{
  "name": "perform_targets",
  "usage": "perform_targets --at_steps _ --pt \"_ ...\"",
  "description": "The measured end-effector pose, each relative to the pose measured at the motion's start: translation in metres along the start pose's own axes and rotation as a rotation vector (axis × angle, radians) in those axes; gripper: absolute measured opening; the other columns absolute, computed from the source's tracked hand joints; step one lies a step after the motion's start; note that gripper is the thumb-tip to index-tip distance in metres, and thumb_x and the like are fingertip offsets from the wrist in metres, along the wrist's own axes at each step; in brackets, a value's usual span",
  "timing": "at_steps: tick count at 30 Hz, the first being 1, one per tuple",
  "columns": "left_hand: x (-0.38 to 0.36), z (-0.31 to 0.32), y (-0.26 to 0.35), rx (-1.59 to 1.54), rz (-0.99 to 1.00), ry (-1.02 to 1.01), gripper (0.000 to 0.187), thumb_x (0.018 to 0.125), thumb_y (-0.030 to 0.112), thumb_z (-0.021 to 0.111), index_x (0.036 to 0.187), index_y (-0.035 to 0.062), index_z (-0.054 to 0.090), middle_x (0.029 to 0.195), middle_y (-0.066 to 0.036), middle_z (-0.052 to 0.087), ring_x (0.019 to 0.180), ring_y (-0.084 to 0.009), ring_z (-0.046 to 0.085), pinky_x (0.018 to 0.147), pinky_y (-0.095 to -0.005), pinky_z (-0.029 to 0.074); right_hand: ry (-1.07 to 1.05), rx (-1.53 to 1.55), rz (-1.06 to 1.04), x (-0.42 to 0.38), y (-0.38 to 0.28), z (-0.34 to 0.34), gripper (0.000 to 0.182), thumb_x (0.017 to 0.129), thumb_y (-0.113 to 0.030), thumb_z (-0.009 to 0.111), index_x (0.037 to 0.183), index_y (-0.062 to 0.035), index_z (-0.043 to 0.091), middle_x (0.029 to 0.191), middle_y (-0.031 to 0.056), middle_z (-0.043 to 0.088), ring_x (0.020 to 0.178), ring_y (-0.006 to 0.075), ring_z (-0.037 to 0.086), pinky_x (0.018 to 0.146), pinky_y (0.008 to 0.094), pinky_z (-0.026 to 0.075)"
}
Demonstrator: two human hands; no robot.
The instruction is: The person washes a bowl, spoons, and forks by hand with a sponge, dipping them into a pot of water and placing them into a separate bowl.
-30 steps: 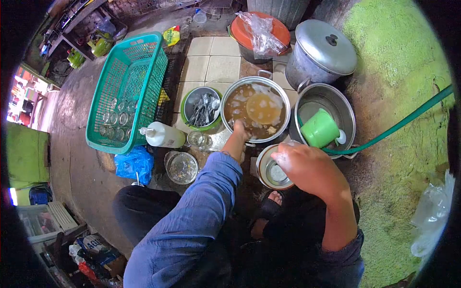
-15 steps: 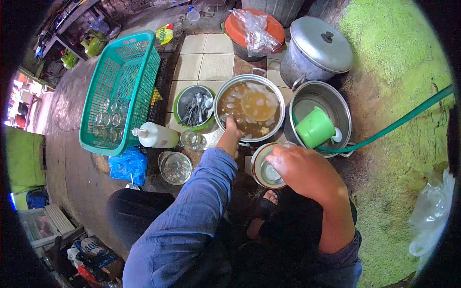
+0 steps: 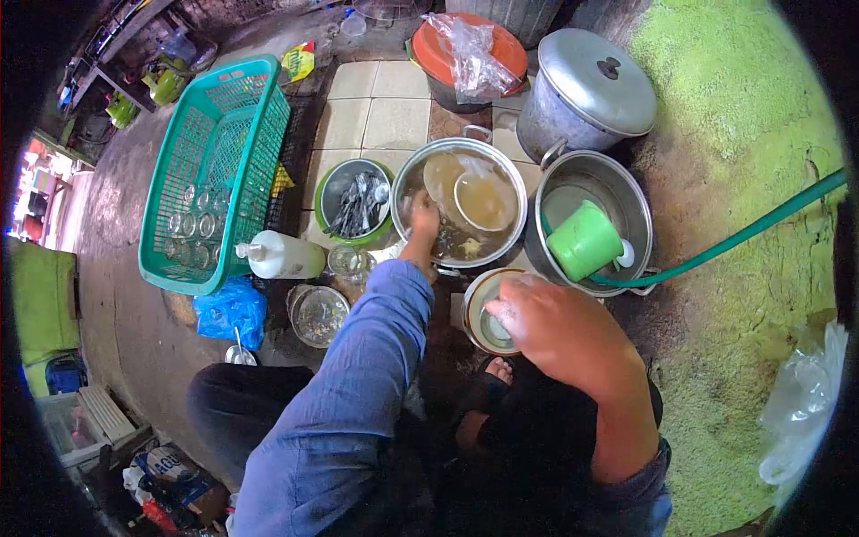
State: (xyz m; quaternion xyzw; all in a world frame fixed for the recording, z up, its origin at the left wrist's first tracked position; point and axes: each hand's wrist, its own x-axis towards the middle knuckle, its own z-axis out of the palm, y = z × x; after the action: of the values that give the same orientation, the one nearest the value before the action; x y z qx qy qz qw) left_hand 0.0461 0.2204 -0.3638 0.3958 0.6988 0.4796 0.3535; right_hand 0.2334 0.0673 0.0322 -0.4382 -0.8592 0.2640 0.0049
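My left hand [image 3: 423, 221] is partly in the cloudy brown water of a wide metal basin [image 3: 398, 179]; its fingers are blurred and partly under water. Round dishes [image 3: 485, 199] lie in that water. My right hand [image 3: 546, 324], wet with suds, is over a small pale bowl with a brown rim [image 3: 474, 315], its fingers curled down into it; what they hold is hidden. Left of the basin is a green-rimmed pot of cutlery [image 3: 358, 201]. A white bottle [image 3: 284, 255], glass jars [image 3: 349, 263] and a round container with scraps [image 3: 320, 316] are at the left.
A teal basket [image 3: 268, 98] holds several glasses [image 3: 199, 224]. On the right, a pot [image 3: 646, 215] contains a green dipper [image 3: 583, 240], and a green hose [image 3: 743, 234] runs over its edge. Behind stand a lidded metal pot [image 3: 582, 98] and a red-lidded bucket [image 3: 438, 45]. A blue bag [image 3: 231, 311] lies left.
My left hand has shifted slightly within the basin, and the dishes in the water show more clearly in a different position. The view has moved a little. My right hand remains at the bowl.
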Motion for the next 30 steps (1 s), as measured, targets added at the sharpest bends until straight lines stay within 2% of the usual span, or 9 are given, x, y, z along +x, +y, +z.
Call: perform_targets --at_steps 8,12,14,18,20,26,27,29,30 --pt "0.019 0.001 0.011 1.095 -0.028 -0.863 0.055 0.079 0.032 0.062 0.126 0.0067 0.051 0.129 -0.019 0.050 0.119 -0.0341 0.048 0.101 -0.0426 0.038 -0.019 -0.068 0.018 -0.006 0.006 -0.003 0.021 0.091 -0.024 0.048 0.086 -0.0031 0.050 0.079 0.0175 0.056 0.077 0.0366 0.058 0.065 0.0455 0.045" --pt "0.006 0.019 -0.023 0.825 -0.025 -0.956 0.050 0.080 0.037 0.059 0.122 0.0101 0.056 0.131 -0.016 0.050 0.119 -0.0329 0.049 0.098 -0.0419 0.040 -0.025 -0.063 0.043 -0.007 0.003 -0.005 0.022 0.090 -0.025 0.048 0.087 -0.0028 0.049 0.078 0.0172 0.055 0.074 0.0364 0.058 0.063 0.0462 0.045" --pt "0.006 0.047 -0.083 0.908 0.384 -0.801 0.045 0.082 0.035 0.056 0.120 0.0114 0.058 0.129 -0.016 0.051 0.119 -0.0320 0.050 0.097 -0.0415 0.041 -0.011 -0.050 0.022 -0.005 0.003 -0.005 0.022 0.090 -0.025 0.048 0.087 -0.0029 0.049 0.078 0.0173 0.055 0.073 0.0368 0.058 0.062 0.0467 0.045" --pt "-0.024 0.010 -0.023 1.138 0.049 -1.012 0.041 0.084 0.034 0.052 0.116 0.0110 0.060 0.128 -0.016 0.052 0.117 -0.0327 0.051 0.096 -0.0412 0.042 -0.019 -0.036 0.025 -0.007 0.003 -0.002 0.022 0.090 -0.025 0.049 0.088 -0.0029 0.049 0.079 0.0179 0.056 0.074 0.0376 0.058 0.063 0.0475 0.045" --pt "-0.049 -0.021 -0.009 0.299 0.138 -0.786 0.035 0.083 0.026 0.053 0.113 0.0112 0.063 0.125 -0.016 0.054 0.112 -0.0351 0.054 0.094 -0.0418 0.043 -0.006 -0.047 0.017 -0.008 0.001 -0.002 0.023 0.090 -0.026 0.049 0.089 -0.0030 0.049 0.080 0.0181 0.056 0.075 0.0379 0.058 0.064 0.0475 0.045" --pt "-0.003 0.043 -0.137 0.717 0.571 -0.821 0.030 0.080 0.018 0.053 0.105 0.0093 0.066 0.110 -0.018 0.062 0.098 -0.0337 0.061 0.087 -0.0412 0.046 -0.030 0.001 0.044 -0.009 -0.004 -0.004 0.025 0.091 -0.028 0.048 0.092 -0.0030 0.050 0.082 0.0181 0.057 0.081 0.0377 0.058 0.069 0.0470 0.045" --pt "-0.010 0.048 -0.088 0.718 0.572 -0.818 0.030 0.080 0.018 0.053 0.105 0.0093 0.066 0.110 -0.018 0.062 0.098 -0.0337 0.061 0.087 -0.0412 0.046 -0.037 -0.006 0.044 -0.009 -0.005 -0.004 0.025 0.091 -0.028 0.048 0.092 -0.0031 0.050 0.083 0.0181 0.058 0.081 0.0376 0.058 0.069 0.0468 0.045" --pt "-0.055 -0.029 -0.021 -0.237 0.058 -0.946 0.026 0.081 0.020 0.056 0.102 0.0104 0.068 0.099 -0.016 0.066 0.088 -0.0269 0.063 0.080 -0.0379 0.047 -0.040 -0.014 0.043 -0.008 -0.006 -0.005 0.025 0.091 -0.028 0.048 0.092 -0.0033 0.050 0.084 0.0181 0.058 0.081 0.0375 0.058 0.069 0.0467 0.045" --pt "-0.050 -0.020 -0.024 -0.236 0.060 -0.944 0.026 0.081 0.020 0.056 0.102 0.0104 0.068 0.099 -0.016 0.066 0.088 -0.0269 0.063 0.080 -0.0379 0.047 -0.044 -0.031 0.040 -0.009 -0.007 -0.005 0.025 0.091 -0.028 0.047 0.092 -0.0033 0.050 0.086 0.0181 0.058 0.082 0.0374 0.058 0.069 0.0466 0.045"
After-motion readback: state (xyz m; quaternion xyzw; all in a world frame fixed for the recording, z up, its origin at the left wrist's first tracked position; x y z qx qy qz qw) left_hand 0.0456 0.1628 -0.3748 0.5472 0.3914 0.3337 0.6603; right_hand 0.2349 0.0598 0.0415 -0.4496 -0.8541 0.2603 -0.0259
